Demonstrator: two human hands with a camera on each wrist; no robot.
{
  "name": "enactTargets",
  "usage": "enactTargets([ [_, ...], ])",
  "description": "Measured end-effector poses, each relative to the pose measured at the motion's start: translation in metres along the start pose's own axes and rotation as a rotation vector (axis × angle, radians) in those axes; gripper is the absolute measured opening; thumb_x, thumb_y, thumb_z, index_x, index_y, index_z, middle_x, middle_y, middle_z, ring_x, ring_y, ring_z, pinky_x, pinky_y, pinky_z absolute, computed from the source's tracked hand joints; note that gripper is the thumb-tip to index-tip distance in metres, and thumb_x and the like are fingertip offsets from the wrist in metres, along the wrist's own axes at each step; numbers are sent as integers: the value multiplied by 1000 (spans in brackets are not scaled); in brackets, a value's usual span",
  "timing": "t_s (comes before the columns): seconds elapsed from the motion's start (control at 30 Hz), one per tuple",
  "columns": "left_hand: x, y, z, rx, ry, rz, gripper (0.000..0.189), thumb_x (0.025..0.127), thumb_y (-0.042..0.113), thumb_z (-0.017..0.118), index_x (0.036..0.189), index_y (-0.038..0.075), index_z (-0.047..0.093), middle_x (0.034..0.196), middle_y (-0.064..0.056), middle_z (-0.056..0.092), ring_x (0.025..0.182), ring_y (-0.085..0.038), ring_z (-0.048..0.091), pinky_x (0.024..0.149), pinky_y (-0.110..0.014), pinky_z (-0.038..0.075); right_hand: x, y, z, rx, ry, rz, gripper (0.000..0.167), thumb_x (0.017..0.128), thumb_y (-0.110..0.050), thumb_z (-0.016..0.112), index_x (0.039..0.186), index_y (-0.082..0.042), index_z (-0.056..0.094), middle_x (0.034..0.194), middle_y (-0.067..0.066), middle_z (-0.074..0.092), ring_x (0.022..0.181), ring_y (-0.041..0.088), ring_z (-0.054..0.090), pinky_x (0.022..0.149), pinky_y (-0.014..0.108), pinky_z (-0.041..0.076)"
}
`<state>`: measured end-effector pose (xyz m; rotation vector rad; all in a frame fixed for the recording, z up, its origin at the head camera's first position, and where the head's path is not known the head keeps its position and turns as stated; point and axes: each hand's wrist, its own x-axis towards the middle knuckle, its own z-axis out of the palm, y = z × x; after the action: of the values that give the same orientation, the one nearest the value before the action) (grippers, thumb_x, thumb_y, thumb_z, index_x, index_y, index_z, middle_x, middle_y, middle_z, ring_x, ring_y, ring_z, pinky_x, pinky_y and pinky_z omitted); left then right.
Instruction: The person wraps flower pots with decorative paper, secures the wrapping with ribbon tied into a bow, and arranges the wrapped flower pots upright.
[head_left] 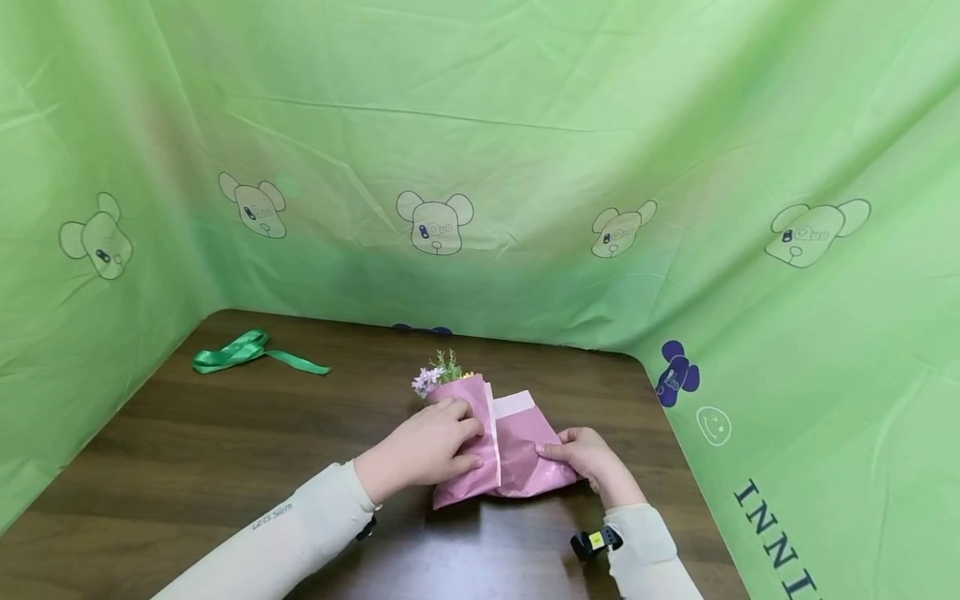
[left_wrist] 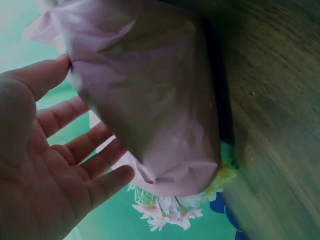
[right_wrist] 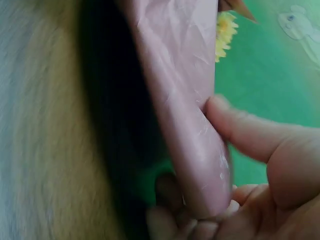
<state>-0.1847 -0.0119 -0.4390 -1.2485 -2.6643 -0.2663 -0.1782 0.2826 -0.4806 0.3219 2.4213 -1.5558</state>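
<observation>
A small bouquet is folded in pink wrapping paper (head_left: 528, 437) near the middle of the table. Lilac flowers (head_left: 427, 381) and green sprigs (head_left: 447, 364) poke out of its far left end. My left hand (head_left: 420, 446) lies over the left flap, its fingers loosely spread and its thumb tip against the paper edge in the left wrist view. With thumb and fingers, my right hand (head_left: 597, 464) pinches the paper's right lower corner. Pale pink blossoms (left_wrist: 167, 215) show below the wrap in the left wrist view, and a yellow flower (right_wrist: 226, 37) beside it in the right wrist view.
A looped green ribbon (head_left: 240, 352) lies at the table's far left. Green cloth (head_left: 450, 100) with bear drawings surrounds the dark wooden table (head_left: 225, 467) at the back and both sides. A black strap device (head_left: 596, 542) hangs at the right wrist.
</observation>
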Motion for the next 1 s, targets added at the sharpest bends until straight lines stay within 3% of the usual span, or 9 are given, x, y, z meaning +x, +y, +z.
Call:
enactTargets([
  [0.13, 0, -2, -1, -13, -3, 3, 36, 92, 51, 71, 112, 21, 69, 107, 2, 55, 97, -15, 52, 85, -34, 54, 4, -1, -1, 98, -92, 7, 31, 94, -26, 72, 97, 4, 64, 73, 2, 66, 64, 12, 65, 58, 27, 54],
  [0.2, 0, -1, -2, -17, -2, 7, 37, 92, 50, 71, 114, 21, 69, 109, 2, 56, 98, -15, 53, 84, -34, 54, 5, -2, 1, 103, -93, -3, 30, 94, -25, 72, 98, 4, 65, 73, 2, 66, 64, 12, 65, 58, 27, 54],
  [0.43, 0, 2, -5, -1, -22, 5, 41, 93, 49, 69, 123, 21, 68, 113, 0, 60, 103, -18, 56, 93, -37, 52, 11, 2, 12, 4, 32, -35, 34, 82, -20, 85, 94, 4, 65, 75, 7, 66, 64, 15, 64, 57, 28, 53],
  [0.6, 2, 5, -5, 18, -36, 11, 42, 95, 50, 67, 125, 21, 70, 114, 0, 61, 104, -19, 56, 94, -37, 52, 11, 6, 15, -20, 92, -21, 37, 83, -23, 85, 98, 6, 67, 77, 8, 67, 65, 16, 65, 58, 28, 53],
  [0.87, 5, 7, -3, 56, -25, 12, 39, 95, 50, 66, 121, 22, 73, 110, 0, 63, 103, -20, 57, 91, -38, 52, 5, 1, 8, 91, -47, -12, 35, 96, -29, 70, 103, 5, 65, 75, 6, 69, 65, 15, 68, 60, 28, 56],
  [1.0, 7, 6, 0, 80, -24, 1, 38, 95, 51, 66, 120, 23, 73, 108, 0, 63, 101, -20, 56, 88, -39, 53, 4, 0, 6, 103, -45, -9, 30, 95, -22, 68, 103, 6, 63, 75, 6, 67, 64, 14, 66, 59, 28, 55],
])
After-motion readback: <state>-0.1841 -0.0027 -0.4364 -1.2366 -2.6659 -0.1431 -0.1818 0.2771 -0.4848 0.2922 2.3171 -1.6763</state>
